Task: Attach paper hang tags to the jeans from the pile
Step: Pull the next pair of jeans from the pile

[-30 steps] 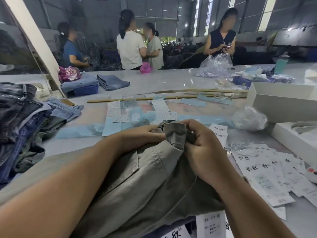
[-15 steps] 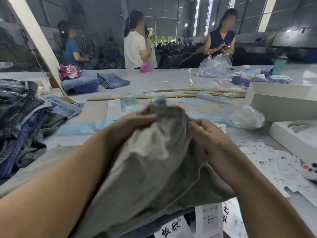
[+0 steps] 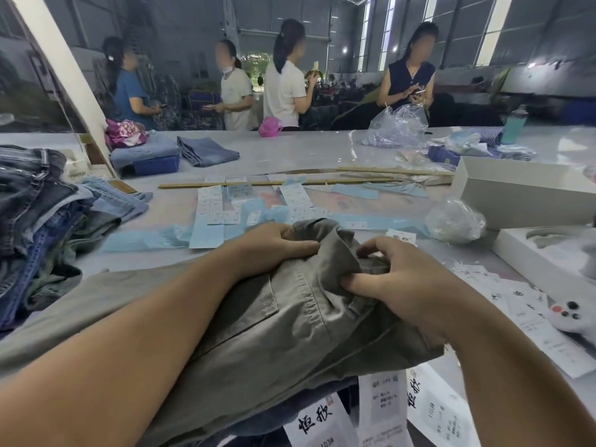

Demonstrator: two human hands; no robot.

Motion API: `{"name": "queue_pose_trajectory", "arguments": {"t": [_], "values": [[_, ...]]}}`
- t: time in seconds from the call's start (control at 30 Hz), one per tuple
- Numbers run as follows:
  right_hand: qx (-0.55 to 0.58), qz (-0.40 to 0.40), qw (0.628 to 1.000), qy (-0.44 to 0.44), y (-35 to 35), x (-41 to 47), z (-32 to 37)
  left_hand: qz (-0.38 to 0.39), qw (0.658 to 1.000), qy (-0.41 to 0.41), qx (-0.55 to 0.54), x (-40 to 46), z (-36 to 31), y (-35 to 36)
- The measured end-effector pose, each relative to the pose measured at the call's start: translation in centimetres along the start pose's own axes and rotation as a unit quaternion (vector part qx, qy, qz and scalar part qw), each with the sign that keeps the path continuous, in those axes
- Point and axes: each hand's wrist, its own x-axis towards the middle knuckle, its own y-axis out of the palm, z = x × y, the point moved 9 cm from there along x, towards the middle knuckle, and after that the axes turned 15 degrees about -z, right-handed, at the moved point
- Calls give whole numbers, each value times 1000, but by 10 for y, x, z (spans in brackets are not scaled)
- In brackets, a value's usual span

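Both hands' grip [image 3: 283,241] [image 3: 387,279] bunching khaki jeans [image 3: 290,317] waistband between them

Matt khaki twill cloth with stitched seams is seen in the trousers [image 3: 277,321]. White printed paper makes up the hang tags [image 3: 322,424]. A smooth, glossy finish is shown by the table [image 3: 290,150].

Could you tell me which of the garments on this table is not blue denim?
The grey-green trousers that both hands grip in front of the camera; the pile of jeans at left and the folded jeans farther back are blue.
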Motion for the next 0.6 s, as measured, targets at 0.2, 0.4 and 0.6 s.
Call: {"name": "queue_pose_trajectory", "arguments": {"t": [0.2, 0.4, 0.6], "values": [[-138, 12, 988, 61, -7, -2, -19, -153, 981, 16, 116, 10, 1, -36], [-78, -66, 995, -15, -20, -2, 8, -242, 958, 87, 128, 2, -35, -40], [64, -75, 991, -90, -19, 1, 40, -112, 972, 181, 95, -15, -73, -16]]}}
